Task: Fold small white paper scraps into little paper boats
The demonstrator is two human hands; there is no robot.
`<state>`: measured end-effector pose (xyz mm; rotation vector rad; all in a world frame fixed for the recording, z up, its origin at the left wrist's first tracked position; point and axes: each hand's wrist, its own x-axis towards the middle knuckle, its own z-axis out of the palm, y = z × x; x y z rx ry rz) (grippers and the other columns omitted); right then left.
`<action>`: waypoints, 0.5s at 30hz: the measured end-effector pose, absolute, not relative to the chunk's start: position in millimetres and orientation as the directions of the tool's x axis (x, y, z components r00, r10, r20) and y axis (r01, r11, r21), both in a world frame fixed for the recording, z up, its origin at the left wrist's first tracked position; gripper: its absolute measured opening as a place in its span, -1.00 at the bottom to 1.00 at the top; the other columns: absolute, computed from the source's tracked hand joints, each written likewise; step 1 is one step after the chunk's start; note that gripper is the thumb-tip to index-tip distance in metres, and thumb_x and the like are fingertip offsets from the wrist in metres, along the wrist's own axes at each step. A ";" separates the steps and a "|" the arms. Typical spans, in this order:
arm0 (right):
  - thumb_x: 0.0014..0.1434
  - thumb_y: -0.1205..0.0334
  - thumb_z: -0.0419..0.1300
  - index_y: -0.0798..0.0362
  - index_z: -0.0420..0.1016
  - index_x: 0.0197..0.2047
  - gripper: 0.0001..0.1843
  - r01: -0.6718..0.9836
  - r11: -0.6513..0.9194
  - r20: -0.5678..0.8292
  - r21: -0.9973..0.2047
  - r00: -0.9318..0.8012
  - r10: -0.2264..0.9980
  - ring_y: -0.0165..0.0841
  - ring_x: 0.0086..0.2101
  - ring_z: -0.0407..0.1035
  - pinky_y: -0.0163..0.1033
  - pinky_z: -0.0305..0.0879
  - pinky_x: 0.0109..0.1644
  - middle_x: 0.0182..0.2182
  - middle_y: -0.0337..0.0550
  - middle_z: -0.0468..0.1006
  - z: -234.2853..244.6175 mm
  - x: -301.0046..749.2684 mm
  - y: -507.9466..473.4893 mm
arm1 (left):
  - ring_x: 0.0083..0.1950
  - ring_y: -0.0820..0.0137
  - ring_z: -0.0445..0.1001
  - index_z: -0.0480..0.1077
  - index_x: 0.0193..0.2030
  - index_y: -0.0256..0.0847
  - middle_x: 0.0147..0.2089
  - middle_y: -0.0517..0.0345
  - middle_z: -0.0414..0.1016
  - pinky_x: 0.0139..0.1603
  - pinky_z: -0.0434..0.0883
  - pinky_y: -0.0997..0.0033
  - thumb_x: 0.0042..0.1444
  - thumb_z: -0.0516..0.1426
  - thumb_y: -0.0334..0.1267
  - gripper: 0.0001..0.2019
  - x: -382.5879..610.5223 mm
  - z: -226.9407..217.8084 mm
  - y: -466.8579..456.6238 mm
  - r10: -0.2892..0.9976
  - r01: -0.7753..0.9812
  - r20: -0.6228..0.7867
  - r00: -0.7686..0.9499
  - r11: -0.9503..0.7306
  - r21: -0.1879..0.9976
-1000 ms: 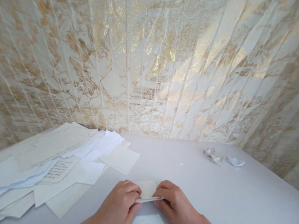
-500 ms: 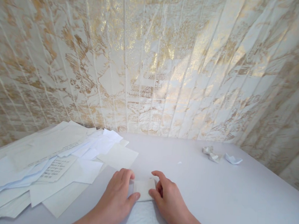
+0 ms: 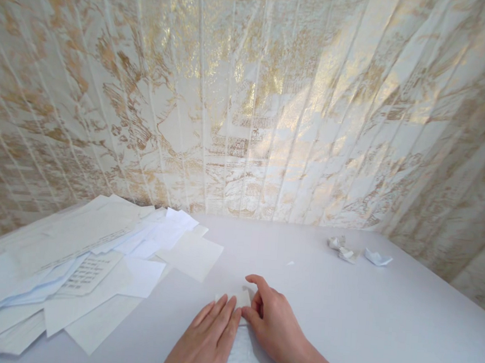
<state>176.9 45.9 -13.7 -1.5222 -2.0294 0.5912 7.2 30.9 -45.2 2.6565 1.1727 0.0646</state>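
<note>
A small folded piece of off-white paper (image 3: pixel 240 296) lies on the table in front of me, partly hidden under my fingers. My left hand (image 3: pixel 212 333) is laid flat over its left part, fingers stretched and side by side. At the right edge of the paper, my right hand (image 3: pixel 271 315) holds it: the thumb presses its near right corner, the index finger arches at the far corner, and the other fingers are curled in. Below the paper, towards me, a crinkled, whitish patch (image 3: pixel 244 352) shows between my wrists.
A spread heap of loose paper sheets (image 3: pixel 107 299), some with printed text, covers the left of the white table (image 3: pixel 365 331). Crumpled paper pieces (image 3: pixel 342 250) and a folded white scrap (image 3: pixel 378 258) lie at the back right. A patterned curtain (image 3: pixel 248 103) hangs behind.
My left hand has moved from holding the paper's left edge with thumb and fingers to lying flat on top of it. My right hand has stayed at the right edge.
</note>
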 end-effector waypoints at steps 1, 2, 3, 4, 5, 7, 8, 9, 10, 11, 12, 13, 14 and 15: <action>0.00 0.41 0.04 0.11 0.20 0.03 -0.53 0.736 0.271 0.152 -0.621 -0.225 0.962 -0.35 -0.48 0.28 -0.32 0.16 -0.37 -0.56 -0.27 0.39 -13.5 177.0 45.1 | 0.29 0.11 -0.24 -0.13 0.26 -0.34 0.30 -0.17 -0.24 0.20 -0.02 -0.01 0.04 -0.03 -0.23 -0.36 7.4 -42.8 30.7 0.736 0.729 -0.072 0.673 -0.645 0.227; 0.01 0.41 0.03 0.11 0.19 0.03 -0.54 0.742 0.272 0.153 -0.613 -0.226 0.962 -0.35 -0.46 0.29 -0.32 0.16 -0.35 -0.55 -0.26 0.40 -13.1 177.0 44.3 | 0.29 0.11 -0.25 -0.13 0.26 -0.34 0.30 -0.16 -0.24 0.20 -0.02 -0.01 0.04 -0.03 -0.23 -0.36 7.5 -40.7 30.5 0.738 0.734 -0.083 0.670 -0.641 0.225; 0.01 0.41 0.02 0.12 0.19 0.04 -0.54 0.750 0.272 0.154 -0.603 -0.225 0.962 -0.34 -0.45 0.29 -0.31 0.16 -0.34 -0.53 -0.24 0.41 -12.7 177.1 43.5 | 0.29 0.11 -0.26 -0.13 0.26 -0.32 0.30 -0.14 -0.24 0.20 -0.02 -0.02 0.04 -0.03 -0.23 -0.37 7.4 -39.1 30.4 0.738 0.735 -0.085 0.669 -0.640 0.226; 0.02 0.41 0.01 0.12 0.18 0.04 -0.54 0.759 0.271 0.155 -0.592 -0.222 0.963 -0.34 -0.45 0.29 -0.31 0.16 -0.33 -0.53 -0.23 0.41 -12.3 177.1 42.9 | 0.29 0.11 -0.26 -0.13 0.26 -0.30 0.30 -0.12 -0.24 0.20 -0.02 -0.03 0.05 -0.03 -0.23 -0.37 7.2 -38.1 30.4 0.738 0.733 -0.081 0.670 -0.640 0.232; 0.02 0.41 0.00 0.13 0.17 0.05 -0.54 0.769 0.268 0.156 -0.580 -0.218 0.963 -0.33 -0.44 0.29 -0.30 0.16 -0.33 -0.52 -0.22 0.41 -11.9 177.2 42.3 | 0.29 0.10 -0.26 -0.13 0.26 -0.28 0.30 -0.11 -0.23 0.19 -0.02 -0.04 0.05 -0.03 -0.24 -0.38 6.9 -37.8 30.5 0.736 0.728 -0.074 0.673 -0.642 0.240; 0.03 0.41 0.00 0.13 0.16 0.06 -0.53 0.788 0.261 0.159 -0.557 -0.207 0.965 -0.32 -0.44 0.29 -0.30 0.16 -0.34 -0.51 -0.20 0.41 -11.4 177.3 41.5 | 0.29 0.08 -0.26 -0.12 0.26 -0.26 0.30 -0.11 -0.22 0.19 -0.02 -0.06 0.06 -0.02 -0.23 -0.38 6.3 -39.0 30.8 0.730 0.717 -0.057 0.681 -0.648 0.257; 0.03 0.40 0.00 0.13 0.16 0.06 -0.53 0.796 0.257 0.160 -0.548 -0.203 0.966 -0.32 -0.43 0.29 -0.29 0.16 -0.34 -0.51 -0.20 0.41 -11.3 177.4 41.3 | 0.29 0.07 -0.26 -0.12 0.26 -0.26 0.30 -0.11 -0.22 0.19 -0.02 -0.07 0.06 -0.02 -0.23 -0.38 6.1 -40.2 31.1 0.727 0.711 -0.051 0.685 -0.652 0.263; 0.03 0.40 0.00 0.13 0.16 0.06 -0.53 0.800 0.255 0.160 -0.543 -0.199 0.967 -0.31 -0.43 0.29 -0.29 0.16 -0.34 -0.51 -0.20 0.41 -11.3 177.4 41.1 | 0.29 0.06 -0.26 -0.12 0.26 -0.25 0.30 -0.11 -0.22 0.18 -0.02 -0.08 0.06 -0.01 -0.22 -0.38 5.9 -41.7 31.5 0.723 0.705 -0.044 0.690 -0.657 0.267; 0.03 0.40 0.01 0.13 0.16 0.06 -0.53 0.802 0.253 0.161 -0.541 -0.197 0.967 -0.31 -0.43 0.29 -0.29 0.16 -0.34 -0.51 -0.20 0.41 -11.5 177.5 41.1 | 0.29 0.05 -0.25 -0.13 0.26 -0.24 0.30 -0.11 -0.22 0.18 -0.02 -0.09 0.06 -0.02 -0.21 -0.38 5.7 -43.2 31.9 0.720 0.701 -0.037 0.693 -0.661 0.268; 0.02 0.41 0.01 0.13 0.16 0.06 -0.53 0.802 0.253 0.161 -0.541 -0.196 0.967 -0.31 -0.43 0.29 -0.29 0.15 -0.34 -0.51 -0.20 0.41 -11.7 177.6 41.1 | 0.29 0.05 -0.25 -0.13 0.26 -0.24 0.30 -0.11 -0.21 0.18 -0.02 -0.10 0.07 -0.02 -0.19 -0.38 5.5 -44.7 32.4 0.718 0.698 -0.030 0.696 -0.665 0.267; 0.02 0.41 0.01 0.13 0.16 0.06 -0.52 0.799 0.252 0.161 -0.545 -0.196 0.967 -0.31 -0.43 0.29 -0.29 0.15 -0.34 -0.51 -0.20 0.41 -11.9 177.6 41.1 | 0.29 0.05 -0.24 -0.13 0.26 -0.23 0.30 -0.11 -0.20 0.17 -0.02 -0.11 0.08 -0.03 -0.18 -0.39 5.3 -46.0 32.9 0.715 0.694 -0.024 0.698 -0.668 0.267; 0.01 0.42 0.02 0.12 0.16 0.05 -0.52 0.796 0.252 0.161 -0.551 -0.195 0.968 -0.31 -0.43 0.29 -0.30 0.15 -0.34 -0.52 -0.21 0.40 -12.0 177.7 41.2 | 0.29 0.05 -0.24 -0.13 0.26 -0.22 0.30 -0.11 -0.20 0.17 -0.02 -0.11 0.09 -0.03 -0.17 -0.40 5.1 -47.0 33.4 0.713 0.691 -0.019 0.701 -0.672 0.266; 0.01 0.43 0.02 0.11 0.16 0.04 -0.53 0.791 0.252 0.162 -0.558 -0.194 0.968 -0.32 -0.43 0.28 -0.31 0.14 -0.34 -0.52 -0.22 0.40 -11.9 177.8 41.3 | 0.29 0.05 -0.24 -0.13 0.26 -0.22 0.30 -0.11 -0.19 0.17 -0.02 -0.11 0.10 -0.04 -0.17 -0.40 4.9 -47.5 33.8 0.711 0.688 -0.013 0.703 -0.676 0.264; 0.00 0.43 0.02 0.10 0.19 0.01 -0.56 0.787 0.250 0.162 -0.564 -0.192 0.968 -0.33 -0.43 0.28 -0.31 0.14 -0.34 -0.53 -0.23 0.39 -11.5 177.9 41.3 | 0.29 0.05 -0.24 -0.13 0.26 -0.21 0.30 -0.11 -0.19 0.17 -0.02 -0.11 0.10 -0.05 -0.17 -0.41 4.8 -47.7 34.1 0.709 0.686 -0.010 0.705 -0.678 0.263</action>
